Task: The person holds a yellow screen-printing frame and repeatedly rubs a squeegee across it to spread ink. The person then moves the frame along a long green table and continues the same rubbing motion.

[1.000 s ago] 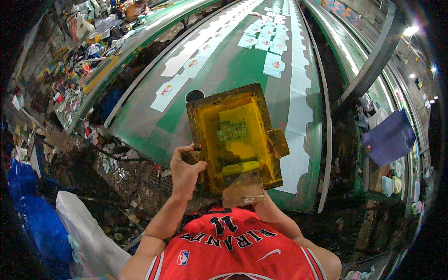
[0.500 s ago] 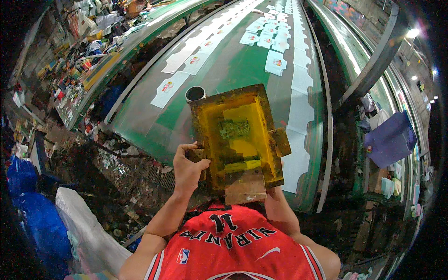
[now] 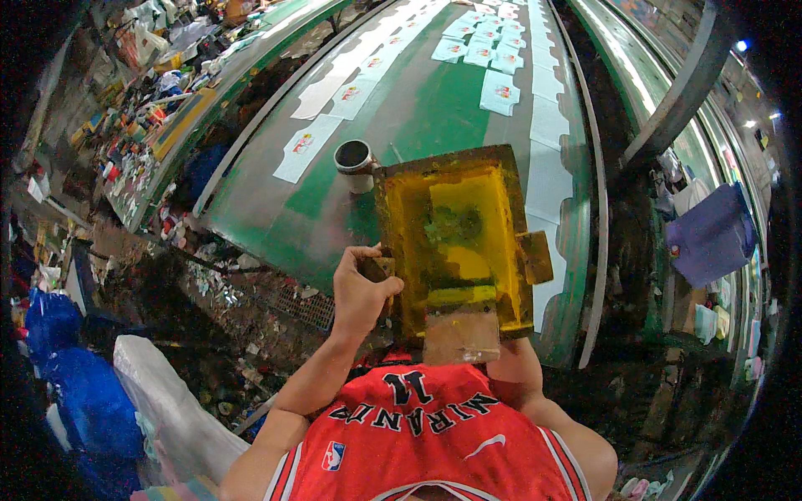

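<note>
A screen-printing frame (image 3: 455, 196) with dark wooden sides and yellow mesh hangs over the near end of a long green table. A dim greenish patch shows in its mesh. My left hand (image 3: 362, 290) grips the small wooden tab on the frame's left side, thumb on top. Another wooden tab (image 3: 535, 258) sticks out on the right side. A flat wooden piece (image 3: 462, 336) lies at the frame's near end. My right forearm (image 3: 515, 367) reaches under the near right corner; the right hand is hidden behind the frame. Just beyond the frame's left corner stands a pot (image 3: 354, 157) with dark contents.
White cloth pieces lie in rows along the green table (image 3: 284, 238); some bear a colourful print, like the printed piece (image 3: 307, 148) at left. A slanted grey post (image 3: 668, 108) and a purple sheet (image 3: 714, 236) are at right. Clutter, blue bags (image 3: 79, 392) and a white sack (image 3: 167, 405) fill the left.
The frame has shifted right, away from the pot, and turned slightly straighter. More of the pot's side now shows. My left hand keeps its grip on the tab.
</note>
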### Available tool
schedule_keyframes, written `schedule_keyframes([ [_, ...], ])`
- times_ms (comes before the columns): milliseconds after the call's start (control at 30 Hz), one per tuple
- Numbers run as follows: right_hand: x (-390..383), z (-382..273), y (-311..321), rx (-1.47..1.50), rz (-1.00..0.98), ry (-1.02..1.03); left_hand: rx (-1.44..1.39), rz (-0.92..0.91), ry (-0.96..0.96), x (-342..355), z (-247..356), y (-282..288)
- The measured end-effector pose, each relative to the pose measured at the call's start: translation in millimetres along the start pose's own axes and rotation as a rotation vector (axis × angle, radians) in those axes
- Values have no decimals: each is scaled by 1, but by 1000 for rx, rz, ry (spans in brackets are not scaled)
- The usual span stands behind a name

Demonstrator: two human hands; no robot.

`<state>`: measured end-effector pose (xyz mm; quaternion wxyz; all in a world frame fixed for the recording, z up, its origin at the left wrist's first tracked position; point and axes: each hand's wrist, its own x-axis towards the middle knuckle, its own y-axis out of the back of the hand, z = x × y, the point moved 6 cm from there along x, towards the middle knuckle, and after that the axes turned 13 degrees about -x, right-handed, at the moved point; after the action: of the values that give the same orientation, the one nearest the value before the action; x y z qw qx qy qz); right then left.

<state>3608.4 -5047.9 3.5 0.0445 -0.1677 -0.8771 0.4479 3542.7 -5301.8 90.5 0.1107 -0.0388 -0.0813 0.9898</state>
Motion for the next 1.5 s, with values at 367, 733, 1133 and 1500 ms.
schedule_keyframes([
  [367, 12, -24, -6, 27, -42, 11, 81, -46, -47, 0, 13, -6],
  [733, -5, -38, -4, 13, -18, -3, 127, -63, -62, 2, 7, 11],
  [1133, -35, -15, -21, 92, 74, -209, 76, 1, -101, 6, 3, 38],
  [1500, -21, 118, 20, 73, -42, -516, 242, 58, -232, 8, 15, 65],
])
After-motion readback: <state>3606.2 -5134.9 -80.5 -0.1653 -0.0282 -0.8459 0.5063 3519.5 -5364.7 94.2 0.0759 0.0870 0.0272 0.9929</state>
